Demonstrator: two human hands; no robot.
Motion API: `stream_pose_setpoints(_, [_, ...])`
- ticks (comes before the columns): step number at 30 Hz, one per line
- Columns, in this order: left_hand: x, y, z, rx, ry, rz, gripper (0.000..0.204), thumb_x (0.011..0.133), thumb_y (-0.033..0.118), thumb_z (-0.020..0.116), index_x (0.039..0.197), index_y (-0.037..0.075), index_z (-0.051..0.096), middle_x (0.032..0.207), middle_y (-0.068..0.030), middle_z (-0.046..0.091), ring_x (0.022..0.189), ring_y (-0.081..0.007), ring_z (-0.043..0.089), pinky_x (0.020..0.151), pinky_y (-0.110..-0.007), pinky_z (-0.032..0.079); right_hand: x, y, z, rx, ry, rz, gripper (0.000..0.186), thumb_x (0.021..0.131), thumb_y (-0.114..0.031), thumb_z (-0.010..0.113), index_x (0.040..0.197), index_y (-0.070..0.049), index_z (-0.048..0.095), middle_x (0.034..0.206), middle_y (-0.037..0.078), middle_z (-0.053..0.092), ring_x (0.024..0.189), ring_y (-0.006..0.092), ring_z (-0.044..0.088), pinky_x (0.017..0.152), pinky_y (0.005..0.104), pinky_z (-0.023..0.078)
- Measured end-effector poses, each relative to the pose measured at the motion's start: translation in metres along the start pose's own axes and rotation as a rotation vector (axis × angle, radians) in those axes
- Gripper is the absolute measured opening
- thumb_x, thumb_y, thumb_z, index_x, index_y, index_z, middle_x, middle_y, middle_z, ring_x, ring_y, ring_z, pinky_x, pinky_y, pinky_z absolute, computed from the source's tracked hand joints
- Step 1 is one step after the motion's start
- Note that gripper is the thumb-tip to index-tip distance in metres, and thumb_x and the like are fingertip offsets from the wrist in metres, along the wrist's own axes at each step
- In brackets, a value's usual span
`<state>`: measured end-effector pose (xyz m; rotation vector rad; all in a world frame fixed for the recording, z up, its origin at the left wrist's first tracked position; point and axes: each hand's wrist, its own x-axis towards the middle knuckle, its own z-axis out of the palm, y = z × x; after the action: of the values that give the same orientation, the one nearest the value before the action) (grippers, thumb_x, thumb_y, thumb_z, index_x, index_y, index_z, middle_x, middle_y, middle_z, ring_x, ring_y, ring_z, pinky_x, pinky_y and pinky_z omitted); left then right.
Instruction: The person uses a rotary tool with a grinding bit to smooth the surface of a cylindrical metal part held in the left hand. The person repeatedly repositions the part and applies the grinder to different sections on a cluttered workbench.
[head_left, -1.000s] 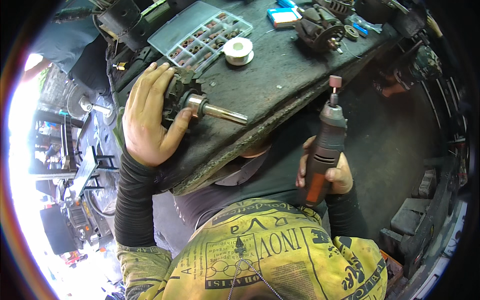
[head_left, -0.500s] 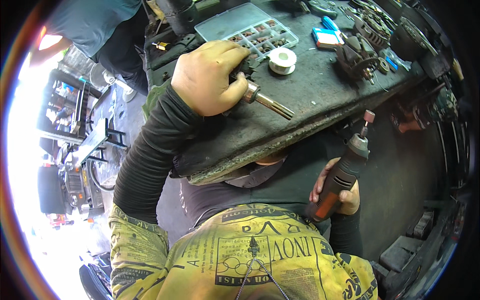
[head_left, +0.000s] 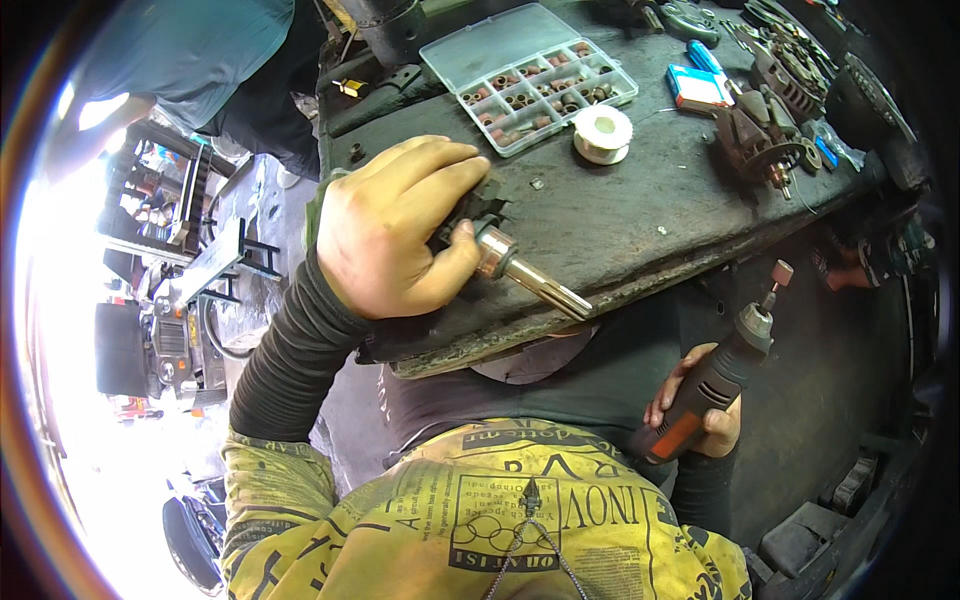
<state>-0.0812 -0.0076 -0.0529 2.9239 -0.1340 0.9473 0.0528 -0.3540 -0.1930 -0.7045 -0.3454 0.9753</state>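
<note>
— Big dark desk (head_left: 620, 215) first, and at its near left, the left hand (head_left: 395, 230) clamps a shafted metal part (head_left: 530, 282), shaft angled right!
— Well apart, near right, the right hand (head_left: 722, 428) grips the rotary tool (head_left: 705, 393), clear of the desk edge.
— Dangers?
— A slack left grip could let that part roll; a knock could chip the pink grinding tip (head_left: 782, 272).
</note>
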Motion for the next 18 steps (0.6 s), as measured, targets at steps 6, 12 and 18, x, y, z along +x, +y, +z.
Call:
stream_pose_setpoints(6, [0.046, -0.020, 0.008, -0.010, -0.439, -0.148, 0.036, 0.079, 0.021, 0.064, 0.107, 0.000, 0.071, 0.102, -0.0196, 0.072, 0.095, -0.0388, 0.069, 0.084, -0.045, 0.055, 0.013, -0.007, 0.012, -0.102, 0.000, 0.006, 0.078, 0.073, -0.028, 0.087, 0.131, 0.001, 0.043, 0.088, 0.023, 0.066, 0.074, 0.0345, 0.071, 0.070, 0.0470, 0.061])
stream_pose_setpoints(12, [0.086, -0.027, 0.021, -0.070, -0.657, -0.234, 0.037, 0.096, 0.034, 0.058, 0.097, 0.000, 0.074, 0.087, -0.0218, 0.071, 0.086, -0.0393, 0.069, 0.079, -0.046, 0.055, 0.020, -0.032, 0.040, -0.250, 0.123, -0.064, 0.086, 0.077, -0.037, 0.083, 0.138, 0.000, 0.035, 0.096, 0.024, 0.063, 0.072, 0.0335, 0.069, 0.065, 0.0447, 0.060])
stream_pose_setpoints(18, [0.082, -0.028, 0.030, -0.064, -0.463, -0.283, 0.044, 0.100, 0.039, 0.056, 0.097, -0.002, 0.073, 0.084, -0.0219, 0.069, 0.083, -0.0398, 0.068, 0.077, -0.045, 0.053, 0.020, -0.059, 0.067, -0.641, 0.243, -0.063, 0.090, 0.079, -0.043, 0.085, 0.141, 0.000, 0.036, 0.105, 0.018, 0.063, 0.081, 0.0279, 0.069, 0.069, 0.0390, 0.060])
